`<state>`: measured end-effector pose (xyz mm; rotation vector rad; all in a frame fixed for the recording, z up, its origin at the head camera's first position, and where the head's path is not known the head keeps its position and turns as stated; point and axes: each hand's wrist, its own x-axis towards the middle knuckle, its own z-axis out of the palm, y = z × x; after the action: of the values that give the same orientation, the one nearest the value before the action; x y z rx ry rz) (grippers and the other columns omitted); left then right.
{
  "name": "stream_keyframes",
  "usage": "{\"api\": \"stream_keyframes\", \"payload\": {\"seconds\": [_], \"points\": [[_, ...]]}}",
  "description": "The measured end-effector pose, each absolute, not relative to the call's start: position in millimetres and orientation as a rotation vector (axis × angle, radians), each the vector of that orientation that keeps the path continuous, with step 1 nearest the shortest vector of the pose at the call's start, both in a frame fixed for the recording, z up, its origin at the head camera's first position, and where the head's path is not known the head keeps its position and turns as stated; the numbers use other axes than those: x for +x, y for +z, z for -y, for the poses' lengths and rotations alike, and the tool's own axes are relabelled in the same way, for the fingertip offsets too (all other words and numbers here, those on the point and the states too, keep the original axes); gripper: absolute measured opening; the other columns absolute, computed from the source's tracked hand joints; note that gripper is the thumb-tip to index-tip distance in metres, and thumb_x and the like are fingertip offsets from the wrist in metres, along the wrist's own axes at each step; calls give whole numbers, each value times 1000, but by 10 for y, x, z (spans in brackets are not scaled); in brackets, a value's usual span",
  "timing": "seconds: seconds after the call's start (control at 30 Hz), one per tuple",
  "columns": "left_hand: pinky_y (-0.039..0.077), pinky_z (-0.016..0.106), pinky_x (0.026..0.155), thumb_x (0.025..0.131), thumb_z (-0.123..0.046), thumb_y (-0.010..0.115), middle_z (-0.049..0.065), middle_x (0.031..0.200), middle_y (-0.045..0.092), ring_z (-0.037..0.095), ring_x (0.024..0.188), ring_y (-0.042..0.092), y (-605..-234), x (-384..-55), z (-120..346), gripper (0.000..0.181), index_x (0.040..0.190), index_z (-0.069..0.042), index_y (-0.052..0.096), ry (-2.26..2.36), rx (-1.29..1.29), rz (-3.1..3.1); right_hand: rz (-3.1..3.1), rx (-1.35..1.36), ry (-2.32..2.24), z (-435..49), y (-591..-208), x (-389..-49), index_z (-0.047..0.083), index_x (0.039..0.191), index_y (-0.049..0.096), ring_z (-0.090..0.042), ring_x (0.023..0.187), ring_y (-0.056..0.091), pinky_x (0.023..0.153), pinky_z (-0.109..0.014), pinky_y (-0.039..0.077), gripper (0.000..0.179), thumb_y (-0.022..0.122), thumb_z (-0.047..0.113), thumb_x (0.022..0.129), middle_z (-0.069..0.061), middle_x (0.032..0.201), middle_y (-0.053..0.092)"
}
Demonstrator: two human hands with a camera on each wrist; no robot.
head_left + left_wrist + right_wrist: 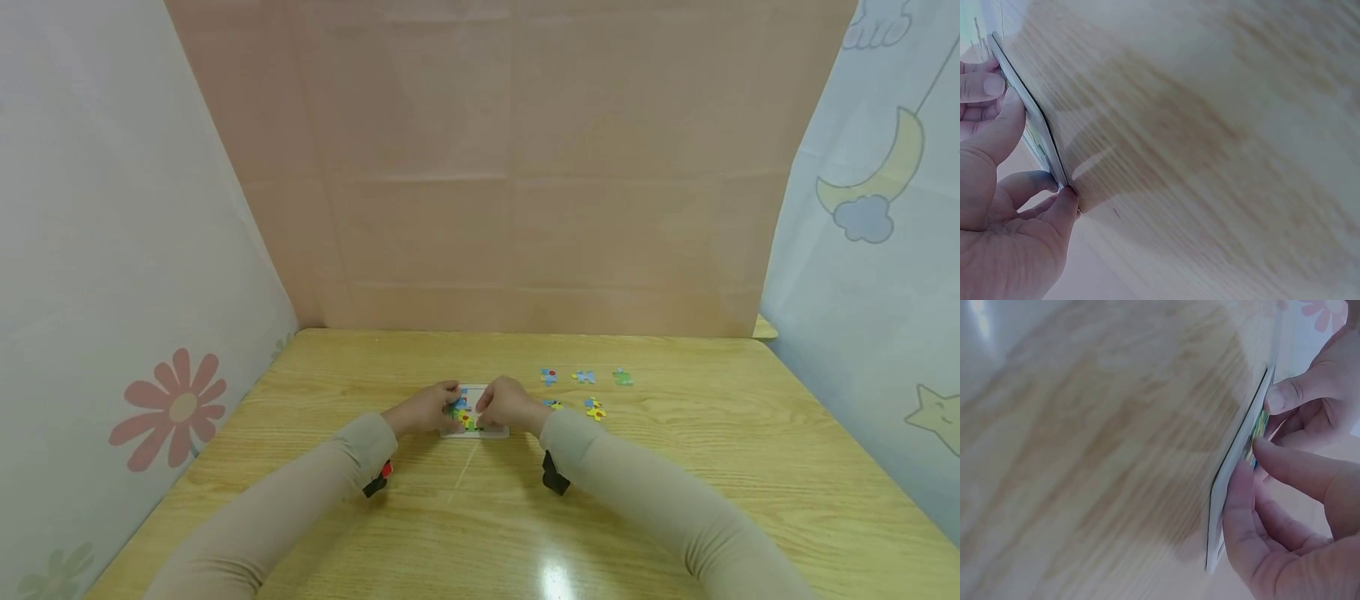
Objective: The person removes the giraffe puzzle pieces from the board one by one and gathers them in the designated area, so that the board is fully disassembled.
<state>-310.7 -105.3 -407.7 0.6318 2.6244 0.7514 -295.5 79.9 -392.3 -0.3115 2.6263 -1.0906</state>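
A small white-rimmed puzzle board [495,434] lies on the wooden table, with colourful jigsaw pieces [467,419] in its left part. My left hand [422,408] holds the board at its left side, thumb at the near edge and fingers round by the far corner. Over the right half bends my right hand [512,406], its thumb and fingertips drawn together low on the board beside the fitted pieces. In the right wrist view those fingertips pinch a small puzzle piece [1249,452], mostly hidden by them. The left thumb [1277,398] shows just beyond.
Several loose puzzle pieces lie right of the board: a back row with a blue-red one [549,377], a blue one [585,377] and a green one [622,377], and nearer a yellow one [595,408]. A brown backdrop [517,167] rises behind the table [675,467].
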Motion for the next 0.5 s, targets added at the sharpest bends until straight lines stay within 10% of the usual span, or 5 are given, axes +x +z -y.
{"api": "stream_keyframes", "payload": {"seconds": [0.5], "points": [[27,48,118,87,-21,73,16,159,23,37,146,23,-4061,-3109,1047,75,147,2,35,767,618,-2621,-2588,-286,-1104,-822,-3894,-2977,0,79,71,-14,58,62,57,-26,56,5,77,1,79,-7,72,68]]}}
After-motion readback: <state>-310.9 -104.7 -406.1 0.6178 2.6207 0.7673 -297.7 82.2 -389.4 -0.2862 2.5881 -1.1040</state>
